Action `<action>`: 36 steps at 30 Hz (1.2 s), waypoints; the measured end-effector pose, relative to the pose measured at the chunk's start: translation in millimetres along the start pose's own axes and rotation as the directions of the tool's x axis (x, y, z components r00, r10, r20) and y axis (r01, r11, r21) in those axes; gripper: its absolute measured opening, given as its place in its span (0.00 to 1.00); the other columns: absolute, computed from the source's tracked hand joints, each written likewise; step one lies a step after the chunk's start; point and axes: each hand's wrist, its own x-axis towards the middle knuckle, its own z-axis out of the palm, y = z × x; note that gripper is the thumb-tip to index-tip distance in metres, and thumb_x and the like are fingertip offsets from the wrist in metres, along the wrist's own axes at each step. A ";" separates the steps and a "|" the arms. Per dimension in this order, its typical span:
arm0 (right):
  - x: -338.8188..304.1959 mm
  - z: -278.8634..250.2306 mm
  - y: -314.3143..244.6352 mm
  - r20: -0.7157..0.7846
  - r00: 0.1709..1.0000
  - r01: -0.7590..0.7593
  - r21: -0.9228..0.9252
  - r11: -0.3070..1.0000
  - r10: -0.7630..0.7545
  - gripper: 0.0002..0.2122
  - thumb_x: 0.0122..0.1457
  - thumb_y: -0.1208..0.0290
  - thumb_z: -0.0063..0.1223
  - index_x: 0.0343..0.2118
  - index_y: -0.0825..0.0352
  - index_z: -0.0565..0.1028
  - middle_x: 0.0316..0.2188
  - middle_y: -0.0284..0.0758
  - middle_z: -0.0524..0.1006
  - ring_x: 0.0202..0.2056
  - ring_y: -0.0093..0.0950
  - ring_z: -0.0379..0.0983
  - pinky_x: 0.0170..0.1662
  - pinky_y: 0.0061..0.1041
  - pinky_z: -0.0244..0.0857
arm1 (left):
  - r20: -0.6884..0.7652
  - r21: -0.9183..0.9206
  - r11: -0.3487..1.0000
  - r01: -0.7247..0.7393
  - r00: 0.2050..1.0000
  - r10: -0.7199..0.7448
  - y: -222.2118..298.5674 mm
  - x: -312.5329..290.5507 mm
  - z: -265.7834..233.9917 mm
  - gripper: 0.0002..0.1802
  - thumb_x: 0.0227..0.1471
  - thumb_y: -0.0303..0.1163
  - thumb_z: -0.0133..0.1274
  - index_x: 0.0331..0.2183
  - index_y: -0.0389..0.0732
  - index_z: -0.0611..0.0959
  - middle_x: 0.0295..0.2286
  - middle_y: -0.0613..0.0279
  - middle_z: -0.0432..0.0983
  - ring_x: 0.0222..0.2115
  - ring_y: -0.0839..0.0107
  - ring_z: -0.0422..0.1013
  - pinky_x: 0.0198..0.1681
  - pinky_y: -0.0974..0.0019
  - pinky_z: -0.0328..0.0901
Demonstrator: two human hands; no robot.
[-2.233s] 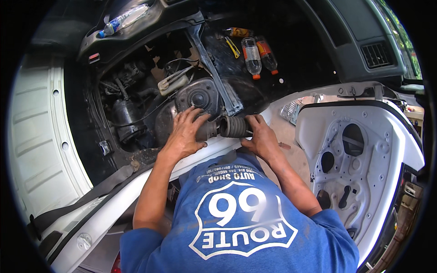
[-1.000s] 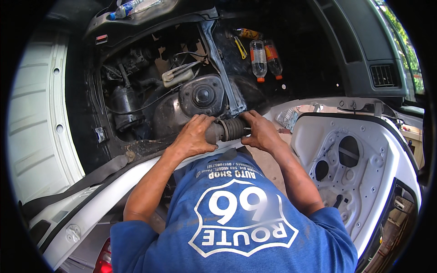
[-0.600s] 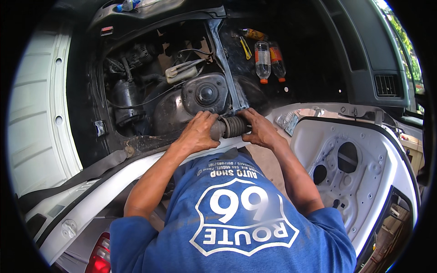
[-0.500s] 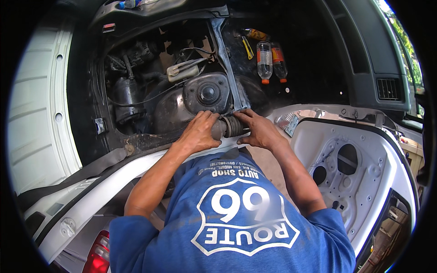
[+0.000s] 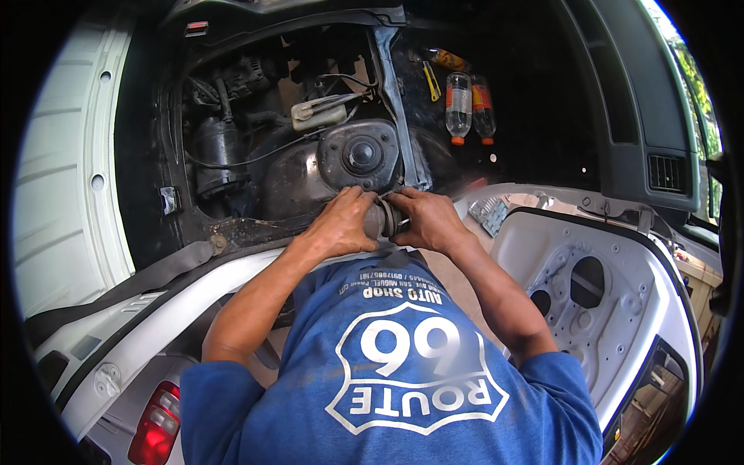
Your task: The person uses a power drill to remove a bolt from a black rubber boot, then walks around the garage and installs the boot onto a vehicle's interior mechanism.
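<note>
Between my hands is a dark, round, grooved car part (image 5: 378, 220), held just above the white sill of the vehicle. My left hand (image 5: 342, 221) is wrapped round its left end, thumb below. My right hand (image 5: 428, 221) grips the right end with fingers bent over the top. Much of the part is hidden by my fingers, so its exact kind cannot be told. Just beyond my fingertips is a black round-topped metal mount (image 5: 361, 155) in the open bay.
A white plastic reservoir (image 5: 318, 114) and a black canister (image 5: 218, 155) sit in the bay. On the dark floor to the right lie two plastic bottles (image 5: 459, 108) and a yellow cutter (image 5: 432, 81). A stripped white door (image 5: 597, 310) stands at the right, a red tail light (image 5: 157, 426) lower left.
My right hand has closed in toward my left and covers more of the grooved part. The view has shifted slightly, so the bay sits a little to the right.
</note>
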 end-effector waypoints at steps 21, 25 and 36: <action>8.8 15.8 -2.8 -0.154 0.985 0.077 -0.016 0.997 -0.078 0.35 0.43 0.73 0.71 0.59 0.66 0.73 0.49 0.41 0.77 0.48 0.46 0.78 0.50 0.40 0.74 | -0.126 -0.094 0.994 -0.064 0.991 0.052 -24.9 -3.1 8.1 0.65 0.34 0.41 0.77 0.70 0.37 0.61 0.55 0.43 0.70 0.58 0.45 0.65 0.67 0.50 0.61; 9.6 3.7 -4.6 -0.089 0.993 0.076 0.004 0.997 -0.075 0.35 0.43 0.73 0.70 0.60 0.66 0.73 0.49 0.42 0.77 0.48 0.46 0.78 0.51 0.41 0.74 | -0.032 -0.230 0.973 -0.017 0.999 0.010 -44.5 0.8 -2.4 0.67 0.31 0.47 0.78 0.70 0.37 0.63 0.56 0.42 0.71 0.61 0.46 0.64 0.70 0.50 0.57; 30.2 -10.8 12.9 0.080 0.988 0.136 -0.104 0.985 -0.128 0.42 0.31 0.61 0.82 0.56 0.63 0.76 0.47 0.37 0.79 0.47 0.42 0.71 0.56 0.38 0.67 | -0.250 -0.085 0.993 -0.083 0.966 0.060 -27.1 -6.5 8.4 0.50 0.28 0.42 0.78 0.55 0.30 0.79 0.48 0.45 0.78 0.51 0.49 0.71 0.60 0.53 0.66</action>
